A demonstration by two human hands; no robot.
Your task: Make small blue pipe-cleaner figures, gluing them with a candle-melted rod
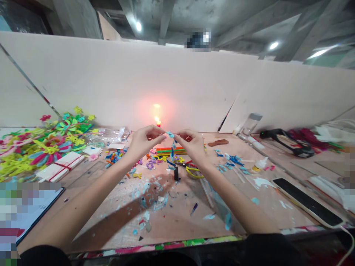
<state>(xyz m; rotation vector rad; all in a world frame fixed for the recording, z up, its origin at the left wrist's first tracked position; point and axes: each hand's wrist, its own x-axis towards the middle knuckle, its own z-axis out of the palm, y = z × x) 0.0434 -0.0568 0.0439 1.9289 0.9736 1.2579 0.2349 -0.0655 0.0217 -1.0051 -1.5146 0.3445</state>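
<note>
Both my hands are raised in front of me at the middle of the table, in a pinch. Between the fingertips of my left hand (146,137) and my right hand (193,142) is a small light-blue craft piece (170,135). Darker blue bits (172,152) hang below it; their exact shape is blurred. Just behind my left hand burns a red candle (158,124). Beneath the hands lie a bundle of orange and green strips (163,150), yellow-handled pliers or scissors (194,173) and a small black block-like object (176,173).
Colourful fuzzy flowers (52,147) are heaped at left, near a phone (41,210). Blue scraps (149,195) litter the tabletop. On the right are a glue bottle (260,164), a clear bottle (251,125), a dark-faced phone-like device (307,201) and a black-framed tool (288,142). A white partition (111,74) stands behind.
</note>
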